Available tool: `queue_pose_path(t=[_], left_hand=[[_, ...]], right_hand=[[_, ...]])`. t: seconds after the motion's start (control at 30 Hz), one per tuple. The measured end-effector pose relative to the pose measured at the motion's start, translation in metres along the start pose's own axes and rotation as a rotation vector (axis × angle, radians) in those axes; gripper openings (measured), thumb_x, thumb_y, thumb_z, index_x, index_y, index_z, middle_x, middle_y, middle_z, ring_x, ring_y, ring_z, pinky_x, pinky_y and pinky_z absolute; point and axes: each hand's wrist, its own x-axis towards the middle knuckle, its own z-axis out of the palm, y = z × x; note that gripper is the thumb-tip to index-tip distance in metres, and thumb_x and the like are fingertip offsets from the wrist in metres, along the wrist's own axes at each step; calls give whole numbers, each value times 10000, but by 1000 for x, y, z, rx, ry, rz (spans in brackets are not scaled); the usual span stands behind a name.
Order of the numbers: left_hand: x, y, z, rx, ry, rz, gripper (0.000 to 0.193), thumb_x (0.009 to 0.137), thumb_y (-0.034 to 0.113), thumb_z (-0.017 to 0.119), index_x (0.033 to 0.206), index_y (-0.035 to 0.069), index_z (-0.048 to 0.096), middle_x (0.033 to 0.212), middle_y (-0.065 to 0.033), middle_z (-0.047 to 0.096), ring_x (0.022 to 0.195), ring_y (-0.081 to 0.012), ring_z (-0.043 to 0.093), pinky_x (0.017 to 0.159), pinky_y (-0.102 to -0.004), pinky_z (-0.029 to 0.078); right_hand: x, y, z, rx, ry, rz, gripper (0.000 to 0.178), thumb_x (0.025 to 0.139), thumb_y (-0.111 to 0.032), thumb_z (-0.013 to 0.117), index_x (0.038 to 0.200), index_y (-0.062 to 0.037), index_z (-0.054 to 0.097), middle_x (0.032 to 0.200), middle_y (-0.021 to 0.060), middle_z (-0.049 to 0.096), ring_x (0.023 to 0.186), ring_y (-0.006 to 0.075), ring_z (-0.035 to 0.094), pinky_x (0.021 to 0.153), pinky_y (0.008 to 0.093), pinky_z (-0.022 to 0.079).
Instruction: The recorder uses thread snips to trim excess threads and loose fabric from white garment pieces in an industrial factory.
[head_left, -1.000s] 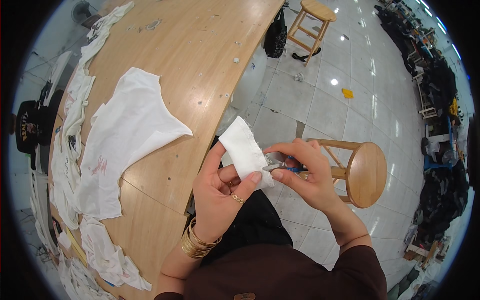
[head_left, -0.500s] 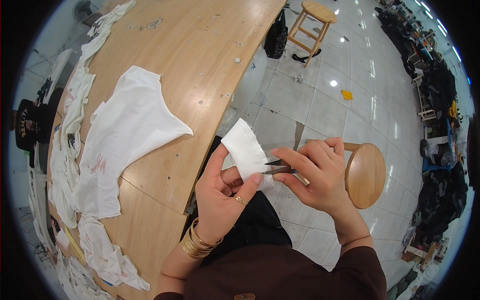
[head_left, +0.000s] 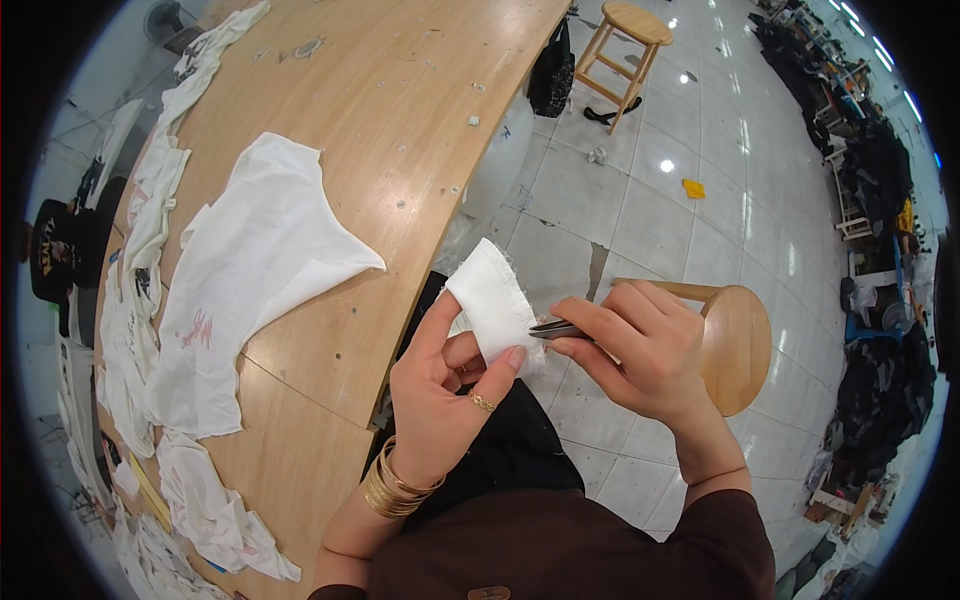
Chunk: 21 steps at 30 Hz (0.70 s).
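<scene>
My left hand (head_left: 447, 385) pinches a small folded piece of white fabric (head_left: 492, 298) between thumb and fingers, holding it up over my lap. Loose threads fringe the fabric's right edge. In my right hand (head_left: 640, 345) is a pair of thread snips (head_left: 558, 330), mostly covered by the fingers. The blades are pressed together, with their tips touching the fabric's frayed edge just above my left thumb. A white cloth panel (head_left: 255, 270) with a small reddish print lies flat on the table to the left, apart from both hands.
The wooden table (head_left: 400, 130) fills the left side, with more white garments (head_left: 135, 330) heaped along its far edge. A wooden stool (head_left: 735, 350) stands close by my right hand, another stool (head_left: 638, 25) farther off. Dark clothing (head_left: 880, 380) is piled along the right side.
The snips' blades have gone from spread apart to closed at the fabric's edge. My right hand has shifted slightly right; my left hand has hardly moved.
</scene>
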Motion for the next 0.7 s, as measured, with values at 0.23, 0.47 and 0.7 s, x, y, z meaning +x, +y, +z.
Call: queue_pose_path(t=[0.23, 0.47, 0.7], left_hand=[[0, 1, 1, 22, 9, 9, 562, 808, -21, 609, 1305, -41, 348, 959, -102, 652, 853, -85, 592, 743, -222, 488], [0, -2, 0, 77, 12, 47, 548, 804, -8, 614, 1294, -38, 368, 941, -102, 659, 835, -84, 596, 727, -219, 489], [1, -3, 1, 128, 8, 76, 560, 794, -5, 626, 1290, -40, 369, 934, -110, 658, 826, -86, 601, 728, -219, 485]], right_hand=[[2, 2, -3, -53, -1, -52, 220, 701, -268, 699, 872, -153, 619, 618, -27, 402, 541, 123, 426, 455, 253, 322], [5, 2, -11, -142, -60, -89, 229, 675, -261, 711, 862, -171, 615, 644, -43, 415, 564, 109, 427, 460, 246, 316], [5, 4, -11, -146, -56, -108, 244, 651, -254, 720, 856, -173, 615, 642, -47, 412, 559, 107, 419, 459, 240, 309]])
